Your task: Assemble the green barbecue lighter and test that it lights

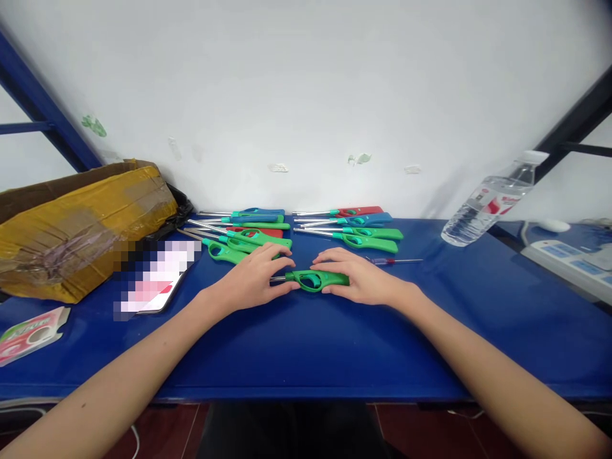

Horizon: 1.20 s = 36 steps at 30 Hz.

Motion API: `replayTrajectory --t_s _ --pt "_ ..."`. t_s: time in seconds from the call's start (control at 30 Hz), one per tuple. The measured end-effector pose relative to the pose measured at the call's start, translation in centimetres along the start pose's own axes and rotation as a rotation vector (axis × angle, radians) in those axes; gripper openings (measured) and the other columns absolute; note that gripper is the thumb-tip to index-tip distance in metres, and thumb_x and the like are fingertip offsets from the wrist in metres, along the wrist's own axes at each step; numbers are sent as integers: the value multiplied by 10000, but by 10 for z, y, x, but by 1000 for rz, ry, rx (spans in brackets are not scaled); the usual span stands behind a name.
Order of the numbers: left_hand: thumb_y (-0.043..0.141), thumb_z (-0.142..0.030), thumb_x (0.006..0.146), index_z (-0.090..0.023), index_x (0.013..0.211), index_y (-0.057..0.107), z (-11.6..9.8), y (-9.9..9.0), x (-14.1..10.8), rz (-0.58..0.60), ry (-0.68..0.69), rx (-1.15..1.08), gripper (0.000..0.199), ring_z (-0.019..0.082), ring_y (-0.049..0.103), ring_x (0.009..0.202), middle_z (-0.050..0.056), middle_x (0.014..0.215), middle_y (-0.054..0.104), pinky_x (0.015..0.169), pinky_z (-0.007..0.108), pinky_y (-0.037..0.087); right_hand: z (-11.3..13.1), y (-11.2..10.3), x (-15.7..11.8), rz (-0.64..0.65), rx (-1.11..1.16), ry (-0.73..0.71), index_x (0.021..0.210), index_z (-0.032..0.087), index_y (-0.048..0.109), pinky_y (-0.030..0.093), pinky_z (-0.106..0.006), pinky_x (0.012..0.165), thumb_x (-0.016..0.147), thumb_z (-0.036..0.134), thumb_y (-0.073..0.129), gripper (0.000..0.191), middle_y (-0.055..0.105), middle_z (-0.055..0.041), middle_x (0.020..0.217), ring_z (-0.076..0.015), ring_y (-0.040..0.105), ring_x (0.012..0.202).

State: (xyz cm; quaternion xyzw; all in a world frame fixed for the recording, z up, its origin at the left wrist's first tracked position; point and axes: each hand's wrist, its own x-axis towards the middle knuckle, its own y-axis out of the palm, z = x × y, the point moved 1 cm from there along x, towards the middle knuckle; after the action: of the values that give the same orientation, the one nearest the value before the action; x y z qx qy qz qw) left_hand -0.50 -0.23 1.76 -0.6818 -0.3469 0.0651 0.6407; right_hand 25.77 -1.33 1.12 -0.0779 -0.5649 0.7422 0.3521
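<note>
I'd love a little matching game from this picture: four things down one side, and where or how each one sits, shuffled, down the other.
Things
1. water bottle
2. nearest lighter
3. cardboard box
4. screwdriver

Places and states
A. covered in yellow tape, at the left of the table
B. lying just beyond the right hand, its metal shaft pointing right
C. partly filled, with a white cap on
D. green, between the left hand and the right hand

Right pairs: 1-C, 2-D, 3-A, 4-B

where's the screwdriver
In the head view, the screwdriver lies on the blue table right of centre, between the right hand and the right group of lighters.
</note>
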Motion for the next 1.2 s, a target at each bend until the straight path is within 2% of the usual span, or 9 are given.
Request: replayTrajectory --t_s 0.27,0.7,1.0,1.2 --pt "632 -316 923 -180 1109 672 5 3 0 17 52 33 234 283 540 1181 118 1209 597 1007 443 474 0 1 1 29 9 25 1294 187 633 439 -466 1070 912 367 641 423 605 -134 1320 -284 544 1227" --pt "626 -302 920 -172 1067 703 2 7 2 -40 58 2 212 285 535 1176 119 1145 620 1016 446 476 2 2 3 36 35 38 1295 187 634 449 -482 1059 904 333 639 418 605 -147 1318 -295 552 1221" --pt "615 -274 923 -188 1148 680 -1 9 2 3 63 -15 250 276 537 1160 115 1160 612 1007 447 479 3 0 3 46 27 46 1282 171 640 444 -480 1063 902 312 633 405 605 -156 1308 -296 555 1218" --pt "608 -274 924 -181 1149 677 -4 12 2 -14 56 -23 253 283 547 1157 131 1188 606 1008 464 482 5 -1 3 58 14 38 1289 176 631 440 -488 1062 907 288 614 398 606 -154 1313 -297 553 1218"
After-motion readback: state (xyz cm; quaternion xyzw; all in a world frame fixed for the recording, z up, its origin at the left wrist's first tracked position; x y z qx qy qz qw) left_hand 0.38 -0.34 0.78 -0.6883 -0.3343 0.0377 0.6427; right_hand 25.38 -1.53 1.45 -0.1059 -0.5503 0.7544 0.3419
